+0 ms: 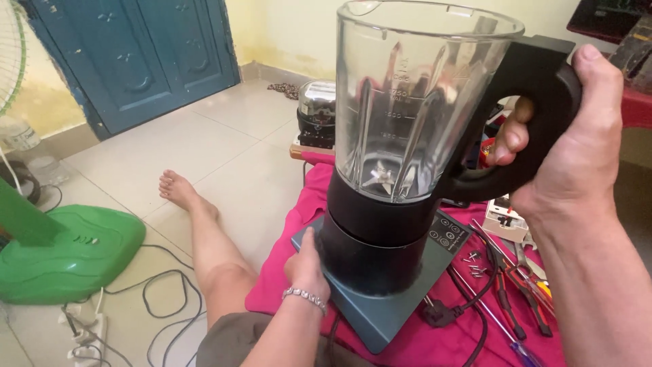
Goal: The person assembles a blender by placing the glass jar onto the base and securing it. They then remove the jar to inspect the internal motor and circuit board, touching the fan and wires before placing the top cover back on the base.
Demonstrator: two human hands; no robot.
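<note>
- The tiled floor fills the left half of the view, with a blue door at the back wall and the person's bare leg stretched across the tiles.
- A magenta cloth is spread on the floor to the right of the leg, and the blender stands on it.
- The green fan base sits at the far left, well apart from the blender, with loose cables and a white power strip between it and the leg.
- The blender base, a grey-blue square block with a black collar, rests on the cloth in the lower middle.
- The clear blender jar stands upright on the collar, its blades visible at the bottom, its black handle pointing right.
- The right hand is clenched around that handle, fingers curled through the loop, thumb on top.
- The left hand, with a bracelet at the wrist, presses against the left side of the black collar, fingers wrapped partly around it.
- A black plug and cord lie just beside the base's right corner.
- Red-handled pliers and loose screws lie on the cloth to the right, near the right forearm.
- A small metal appliance stands behind the jar.
</note>
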